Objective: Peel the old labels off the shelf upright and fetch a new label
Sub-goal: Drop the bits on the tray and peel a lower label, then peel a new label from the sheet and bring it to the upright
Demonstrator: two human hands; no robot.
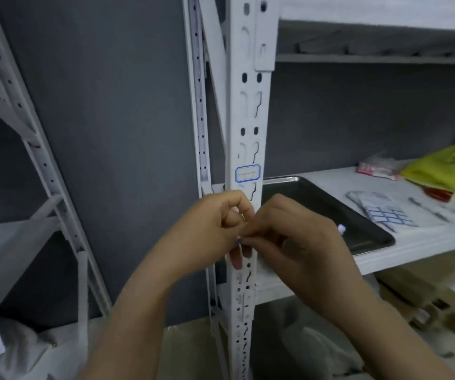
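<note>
A white perforated shelf upright (248, 111) runs down the middle of the view. One blue-bordered label (247, 173) is stuck on it just above my hands. My left hand (210, 229) and my right hand (295, 242) meet in front of the upright, fingers curled, pinching a small white and blue scrap of label (239, 240) between them. A sheet of blue-bordered labels (388, 213) lies on the shelf to the right. The upright behind my hands is hidden.
A black tray (330, 204) with a small white crumpled scrap (341, 229) sits on the white shelf (426, 239) beside the upright. A yellow bag (445, 168) and a pen (426, 208) lie further right. Another rack (29, 149) stands at left.
</note>
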